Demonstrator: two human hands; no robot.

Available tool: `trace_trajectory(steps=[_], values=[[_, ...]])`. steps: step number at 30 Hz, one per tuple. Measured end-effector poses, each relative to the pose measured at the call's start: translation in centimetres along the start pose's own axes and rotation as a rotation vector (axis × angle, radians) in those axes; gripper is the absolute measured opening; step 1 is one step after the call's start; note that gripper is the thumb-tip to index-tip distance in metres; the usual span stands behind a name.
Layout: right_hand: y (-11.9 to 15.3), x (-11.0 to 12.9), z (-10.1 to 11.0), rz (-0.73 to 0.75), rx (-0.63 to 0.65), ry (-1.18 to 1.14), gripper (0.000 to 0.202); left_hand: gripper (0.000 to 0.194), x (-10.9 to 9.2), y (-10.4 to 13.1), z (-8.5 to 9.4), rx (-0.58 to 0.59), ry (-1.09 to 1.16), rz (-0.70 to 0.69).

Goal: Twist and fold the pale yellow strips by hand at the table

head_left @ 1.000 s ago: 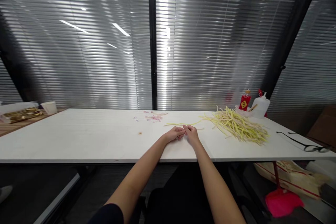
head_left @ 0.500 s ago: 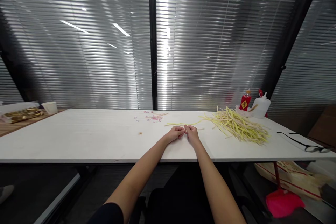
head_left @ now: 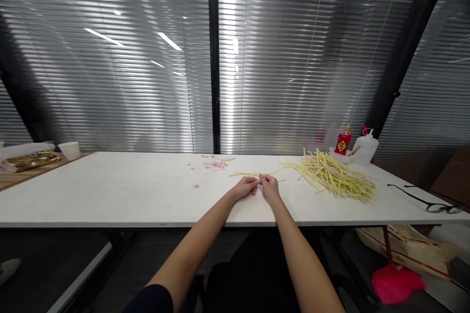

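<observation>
My left hand point(head_left: 245, 187) and my right hand point(head_left: 269, 187) meet fingertip to fingertip just above the white table. Both are pinched closed, and whatever sits between the fingers is too small to make out. Right behind them lie a few loose yellow-green strips point(head_left: 242, 173), long and thin. To the right is a big tangled heap of the same pale yellow-green strips point(head_left: 334, 176). Small pink and reddish loops, looking like rubber bands point(head_left: 218, 164), are scattered on the table beyond my left hand.
At the back right stand a red bottle point(head_left: 342, 142), a white squeeze bottle point(head_left: 366, 149) and a pale bowl point(head_left: 340, 157). Eyeglasses point(head_left: 436, 207) lie at the right edge. A white cup point(head_left: 70, 150) and a gold package point(head_left: 31, 160) sit far left. The white table point(head_left: 110, 190) ends close in front of me.
The fingertips of my right hand have shifted very slightly to the right. Otherwise both hands stay pinched together in the same place.
</observation>
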State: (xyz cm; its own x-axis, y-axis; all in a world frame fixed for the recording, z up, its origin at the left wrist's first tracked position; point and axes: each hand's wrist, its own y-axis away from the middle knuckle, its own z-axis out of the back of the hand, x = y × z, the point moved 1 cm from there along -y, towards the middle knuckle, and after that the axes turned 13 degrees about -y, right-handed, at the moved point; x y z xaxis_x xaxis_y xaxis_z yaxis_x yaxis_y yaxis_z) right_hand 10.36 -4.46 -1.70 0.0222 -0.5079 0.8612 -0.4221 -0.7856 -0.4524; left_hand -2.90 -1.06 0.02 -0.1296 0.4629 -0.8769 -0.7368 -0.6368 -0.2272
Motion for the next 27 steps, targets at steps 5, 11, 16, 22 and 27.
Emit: trace_trajectory(steps=[5, 11, 16, 22, 27], values=[[0.2, 0.4, 0.2, 0.029, -0.024, 0.115, 0.038, 0.045, -0.4, 0.5, -0.2, -0.032, -0.201, -0.020], [0.5, 0.8, 0.0, 0.100, -0.072, 0.206, 0.040, 0.044, -0.5, 0.4, -0.3, -0.066, -0.222, -0.015], [0.6, 1.2, -0.2, 0.063, -0.029, 0.095, 0.040, 0.042, -0.5, 0.2, -0.1, -0.064, -0.145, -0.021], [0.5, 1.2, -0.4, -0.059, 0.101, -0.065, 0.044, 0.038, -0.9, 0.3, 0.2, 0.065, 0.138, 0.020], [0.5, 1.3, -0.3, -0.066, 0.160, -0.046, 0.043, 0.034, -1.1, 0.4, 0.2, 0.121, 0.211, 0.096]])
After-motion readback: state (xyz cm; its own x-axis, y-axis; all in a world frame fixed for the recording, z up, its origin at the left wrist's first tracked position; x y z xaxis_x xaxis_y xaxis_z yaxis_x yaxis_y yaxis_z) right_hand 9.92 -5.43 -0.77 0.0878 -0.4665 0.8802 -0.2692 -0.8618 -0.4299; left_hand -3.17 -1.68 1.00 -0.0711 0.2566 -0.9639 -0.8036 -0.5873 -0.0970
